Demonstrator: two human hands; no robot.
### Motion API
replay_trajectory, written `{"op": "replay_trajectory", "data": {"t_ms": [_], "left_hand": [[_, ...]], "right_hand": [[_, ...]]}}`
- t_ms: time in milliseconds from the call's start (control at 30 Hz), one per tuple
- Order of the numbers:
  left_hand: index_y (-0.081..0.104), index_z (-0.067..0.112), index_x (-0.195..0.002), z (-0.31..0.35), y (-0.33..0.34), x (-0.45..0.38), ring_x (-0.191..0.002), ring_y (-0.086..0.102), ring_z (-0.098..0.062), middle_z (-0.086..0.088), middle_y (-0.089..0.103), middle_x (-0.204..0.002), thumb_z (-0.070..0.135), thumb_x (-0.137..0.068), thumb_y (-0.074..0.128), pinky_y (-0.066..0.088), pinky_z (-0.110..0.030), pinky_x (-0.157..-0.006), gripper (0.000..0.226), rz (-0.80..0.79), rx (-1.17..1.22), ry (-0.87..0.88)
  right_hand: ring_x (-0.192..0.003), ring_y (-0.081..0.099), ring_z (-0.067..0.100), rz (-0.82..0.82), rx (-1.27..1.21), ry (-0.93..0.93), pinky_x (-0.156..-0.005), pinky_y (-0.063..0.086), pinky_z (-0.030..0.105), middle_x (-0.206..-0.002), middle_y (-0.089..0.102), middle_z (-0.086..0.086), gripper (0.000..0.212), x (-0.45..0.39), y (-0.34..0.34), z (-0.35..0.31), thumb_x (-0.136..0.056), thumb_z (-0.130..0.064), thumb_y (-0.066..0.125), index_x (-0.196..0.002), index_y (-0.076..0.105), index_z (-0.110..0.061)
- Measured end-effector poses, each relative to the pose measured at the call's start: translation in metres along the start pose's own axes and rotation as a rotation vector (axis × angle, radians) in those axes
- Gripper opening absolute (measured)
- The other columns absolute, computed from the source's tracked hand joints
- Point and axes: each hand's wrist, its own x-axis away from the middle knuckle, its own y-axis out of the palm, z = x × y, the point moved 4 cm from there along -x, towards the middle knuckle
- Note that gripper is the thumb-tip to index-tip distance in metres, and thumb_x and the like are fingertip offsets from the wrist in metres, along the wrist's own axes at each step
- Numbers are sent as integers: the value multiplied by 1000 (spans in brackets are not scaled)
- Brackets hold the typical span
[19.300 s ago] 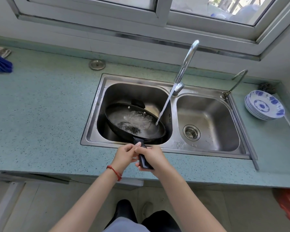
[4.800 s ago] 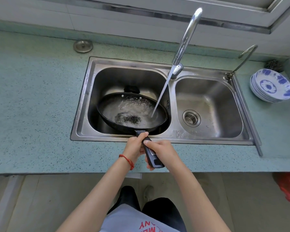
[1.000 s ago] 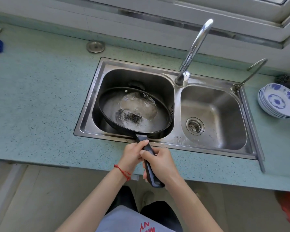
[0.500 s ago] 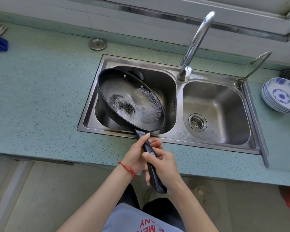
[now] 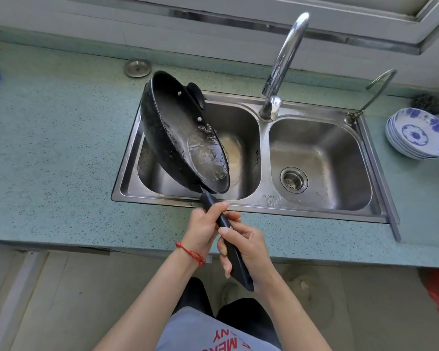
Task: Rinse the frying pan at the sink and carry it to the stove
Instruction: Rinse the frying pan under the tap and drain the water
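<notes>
Both hands wrapped round the one dark handle (image 5: 226,239): left hand (image 5: 205,230) nearer the pan, thumb laid along the top; right hand (image 5: 249,252) further back, fingers curled under and closing on the grip. Neither hand slack, neither holding anything else.

Beyond the hands, frying pan (image 5: 183,133) now tipped steeply on edge over the left basin (image 5: 241,153) of the sink, far rim raised high, rinse water (image 5: 205,155) gathered at the low side and spilling out. A second ago lying flat and full in that basin; half a second ago only partly tilted. Tap (image 5: 284,59) no longer running, though flowing a few seconds back. Dark specks seen earlier on the pan floor no longer apparent.

Judged from this: rinsing nearly over, emptying under way, carry to the stove not yet begun. Stove not in view.

Further out: right basin (image 5: 319,158) with its drain, stack of blue-patterned plates (image 5: 421,134) on the counter (image 5: 48,138) at the right.
</notes>
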Motion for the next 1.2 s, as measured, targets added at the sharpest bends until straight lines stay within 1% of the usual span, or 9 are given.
{"op": "replay_trajectory", "data": {"t_ms": [233, 400, 500, 633, 733, 800, 867, 967, 1200], "left_hand": [[54, 5, -60, 11, 0, 4, -48, 62, -15, -3, 64, -49, 9, -86, 54, 52, -27, -54, 26, 16, -47, 81], [62, 11, -39, 20, 1, 7, -43, 60, -15, -3, 64, -47, 7, -87, 51, 51, -25, -50, 49, 20, -101, 120], [59, 8, -50, 26, 3, 5, -43, 60, -15, -2, 66, -48, 6, -86, 51, 51, -28, -54, 37, 50, -136, 160], [62, 13, -48, 27, -2, 1, -49, 62, -16, 0, 68, -50, 8, -85, 53, 52, -31, -60, 39, 112, -226, 195], [62, 8, -54, 28, -4, 2, -42, 59, -10, 3, 66, -46, 9, -85, 53, 48, -22, -44, 32, 153, -312, 229], [62, 3, -59, 31, -4, 1, -40, 57, -3, 7, 63, -41, 8, -85, 53, 47, -16, -44, 28, 182, -344, 256], [61, 0, -63, 34, -6, 1, -40, 57, 0, 8, 62, -40, 9, -85, 55, 47, -13, -45, 25, 201, -354, 278], [58, 1, -61, 34, -10, 1, -38, 56, -1, 7, 62, -40, 9, -85, 57, 45, -13, -43, 25, 190, -337, 271], [58, -2, -71, 30, -7, 1, -43, 60, -5, 4, 64, -44, 14, -82, 64, 49, -16, -49, 20, 120, -289, 262]], "right_hand": [[-25, 45, 14, -47, -56, -8, -28, 38, 19, -49, 50, 9, 15, -1, 4, -2, -80, -9, 54, -88, 54, 4], [-25, 45, 15, -72, -22, -12, -29, 38, 20, -49, 50, 8, 11, -3, 6, -6, -79, -9, 53, -83, 53, 1], [-27, 45, 15, -86, 41, 11, -30, 39, 20, -50, 51, 7, 11, -5, 5, -12, -79, -12, 54, -80, 52, -1], [-33, 50, 18, -72, 241, 86, -36, 44, 23, -56, 53, 5, 7, -9, 2, -21, -92, -7, 49, -90, 53, -3], [-48, 53, 20, 60, 590, 63, -52, 46, 31, -64, 53, -2, 15, -10, 3, -16, -95, -19, 42, -95, 56, -25], [-56, 49, 19, 172, 744, -43, -60, 42, 36, -64, 50, -5, 19, -9, 8, -11, -93, -31, 38, -97, 56, -34], [-49, 44, 19, 196, 617, -86, -52, 40, 37, -62, 48, -2, 20, -8, 16, -7, -92, -33, 39, -82, 57, -31], [-38, 41, 14, 149, 407, -67, -38, 35, 26, -62, 43, 4, 16, -6, 22, -6, -97, -20, 43, -85, 54, -19], [-40, 43, 14, 69, 290, -42, -41, 38, 27, -64, 45, 5, 13, -3, 7, -7, -96, -13, 47, -89, 53, -4]]}}
